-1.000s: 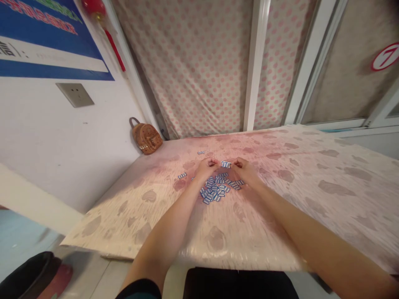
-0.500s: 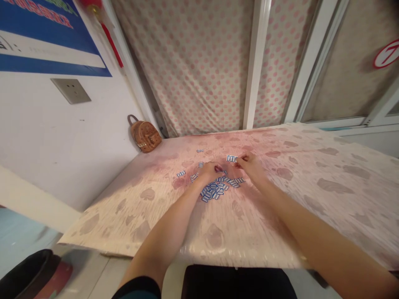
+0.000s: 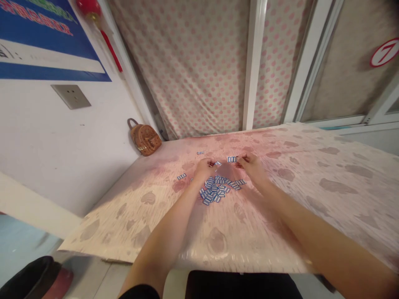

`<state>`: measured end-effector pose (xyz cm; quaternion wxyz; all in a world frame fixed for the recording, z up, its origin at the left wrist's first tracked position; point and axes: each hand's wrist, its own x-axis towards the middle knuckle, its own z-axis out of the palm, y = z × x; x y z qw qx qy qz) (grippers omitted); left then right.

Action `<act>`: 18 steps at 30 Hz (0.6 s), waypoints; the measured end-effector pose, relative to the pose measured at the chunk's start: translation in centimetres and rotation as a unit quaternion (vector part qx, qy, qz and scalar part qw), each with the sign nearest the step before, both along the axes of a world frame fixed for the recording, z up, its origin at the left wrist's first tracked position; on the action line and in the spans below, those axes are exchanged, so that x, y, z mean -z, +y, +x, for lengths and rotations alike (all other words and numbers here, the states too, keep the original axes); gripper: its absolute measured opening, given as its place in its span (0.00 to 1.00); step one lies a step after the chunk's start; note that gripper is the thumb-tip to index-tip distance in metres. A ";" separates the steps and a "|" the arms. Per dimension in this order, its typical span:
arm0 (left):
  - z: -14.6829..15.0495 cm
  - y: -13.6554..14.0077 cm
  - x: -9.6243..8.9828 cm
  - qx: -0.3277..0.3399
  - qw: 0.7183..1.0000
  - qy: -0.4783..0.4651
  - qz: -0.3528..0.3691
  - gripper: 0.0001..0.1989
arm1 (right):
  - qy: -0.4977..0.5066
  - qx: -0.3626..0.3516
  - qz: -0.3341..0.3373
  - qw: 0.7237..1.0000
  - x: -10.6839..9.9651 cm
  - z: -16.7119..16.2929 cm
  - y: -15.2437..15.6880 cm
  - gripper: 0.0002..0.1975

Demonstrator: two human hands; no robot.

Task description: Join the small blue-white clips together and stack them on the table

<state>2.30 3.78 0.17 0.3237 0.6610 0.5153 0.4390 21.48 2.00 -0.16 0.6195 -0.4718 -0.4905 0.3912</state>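
Black cloth [image 3: 140, 291] bands the left arm at the lower edge of the view. Ahead of it spreads the bench [image 3: 118, 243], under a pale, shiny cover printed with leaf shapes. On it, between the two forearms, lies a loose pile [image 3: 214, 191] of small blue-and-white tags, many overlapping. A stray tag [image 3: 181, 176] sits on the bench to the left of the pile. Just beyond the heap, the left hand [image 3: 205, 169] has a narrow grip, a small tag [image 3: 218, 163] pinched at its fingertips. Facing it, the right hand [image 3: 252, 166] holds a white strip [image 3: 232, 159] with blue-edged boxes, thumb and fingers closed on its right end; the two pieces are apart. Farther off lies another tag [image 3: 200, 153]. A brown backpack [image 3: 146, 139] leans by the wall, and a dotted curtain [image 3: 199, 74] hangs behind the bench.
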 end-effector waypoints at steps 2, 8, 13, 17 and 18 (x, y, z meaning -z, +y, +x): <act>-0.5 -0.5 -1.0 -0.003 0.996 -0.089 0.001 0.02 | -0.017 0.018 0.022 0.999 -0.2 0.0 -0.2 0.10; -1.2 -2.5 -3.1 -0.039 0.981 -0.189 -0.017 0.08 | -0.035 0.017 0.058 0.998 -0.9 -0.6 -1.1 0.10; -1.0 -3.6 -2.6 -0.026 0.969 -0.244 -0.039 0.10 | -0.026 -0.016 0.065 0.997 -0.8 -1.2 -1.5 0.10; -0.9 -4.1 -2.2 0.010 0.956 -0.285 -0.064 0.11 | -0.063 -0.028 0.073 0.995 -0.3 -1.3 -1.5 0.08; -0.9 -4.2 -2.2 0.020 0.956 -0.285 -0.065 0.12 | -0.077 -0.031 0.074 0.994 -0.2 -1.3 -1.5 0.07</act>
